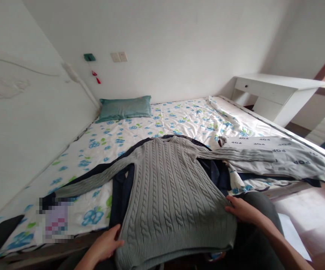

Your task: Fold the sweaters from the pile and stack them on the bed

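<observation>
Head cam: gry cable-knit swtr (169, 187)

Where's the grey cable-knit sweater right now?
In the head view, the grey sweater lies mid-picture over dark clothing on the bed, its lower end held between left hand and right hand.

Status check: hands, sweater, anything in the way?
Left hand, right hand gripping gray sweater, lower sides. Sweater spread over navy garment. One sleeve overlaps POP-print fabric.

Open bedsheet (179, 117) lies between sweater (168, 180) and pillow (125, 108); POP-printed garment (259, 142) blocks the way at right.
</observation>
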Tool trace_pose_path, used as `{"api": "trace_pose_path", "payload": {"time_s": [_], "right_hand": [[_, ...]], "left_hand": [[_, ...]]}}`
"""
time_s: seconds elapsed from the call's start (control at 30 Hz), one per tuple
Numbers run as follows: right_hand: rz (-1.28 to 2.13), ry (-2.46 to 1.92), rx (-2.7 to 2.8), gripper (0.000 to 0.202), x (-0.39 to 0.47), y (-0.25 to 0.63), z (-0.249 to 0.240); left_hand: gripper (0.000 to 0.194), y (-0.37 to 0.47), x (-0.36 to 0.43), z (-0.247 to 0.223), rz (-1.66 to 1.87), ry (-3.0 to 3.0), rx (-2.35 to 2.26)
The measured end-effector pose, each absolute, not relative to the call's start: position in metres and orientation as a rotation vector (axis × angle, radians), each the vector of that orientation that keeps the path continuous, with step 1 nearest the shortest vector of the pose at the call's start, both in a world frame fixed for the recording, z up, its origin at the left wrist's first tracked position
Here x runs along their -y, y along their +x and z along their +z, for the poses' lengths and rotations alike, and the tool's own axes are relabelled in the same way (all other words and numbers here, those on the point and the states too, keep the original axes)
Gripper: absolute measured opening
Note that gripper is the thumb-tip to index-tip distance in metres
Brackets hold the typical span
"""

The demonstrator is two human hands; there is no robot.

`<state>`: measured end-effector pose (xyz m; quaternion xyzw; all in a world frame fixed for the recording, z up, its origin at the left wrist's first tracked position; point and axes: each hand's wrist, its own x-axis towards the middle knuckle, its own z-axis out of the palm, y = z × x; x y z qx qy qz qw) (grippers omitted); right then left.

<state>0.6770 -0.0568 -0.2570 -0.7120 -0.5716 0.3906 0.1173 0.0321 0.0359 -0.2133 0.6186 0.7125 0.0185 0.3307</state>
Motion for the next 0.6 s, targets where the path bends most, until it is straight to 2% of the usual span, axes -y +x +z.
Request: {"api": "trace_pose_path", "payload": {"time_s": [0.07, 0.13, 0.23, 0.3, 0.43, 0.6], "right_hand": [[1.075, -2.197, 1.761, 0.016, 0.048, 0.673, -0.257], [0.978, -2.200, 1.783, 0.008, 0.034, 0.667, -0.253], [0.841, -2.050, 1.708, 0.018, 0.004, 0.660, -0.247], [0.886, -1.916, 1.651, 0.027, -0.017, 0.655, -0.248], [1.030, -1.756, 1.583, 0.037, -0.050, 0.650, -0.262], [1.020, -1.841, 1.525, 0.033, -0.073, 0.660, -0.271]], "left_hand": [[0.042, 0.024, -0.057, -0.199, 0.033, 1.561, -1.803], [0.042, 0.022, -0.088, -0.181, 0.280, 1.426, -1.776], [0.032, 0.029, -0.141, -0.156, 0.781, 0.966, -1.673], [0.029, 0.035, -0.174, -0.148, 0.983, 0.613, -1.603], [0.034, 0.028, -0.220, -0.149, 1.073, 0.299, -1.744], [0.017, -0.005, -0.243, -0.157, 1.161, 0.420, -1.892]]}}
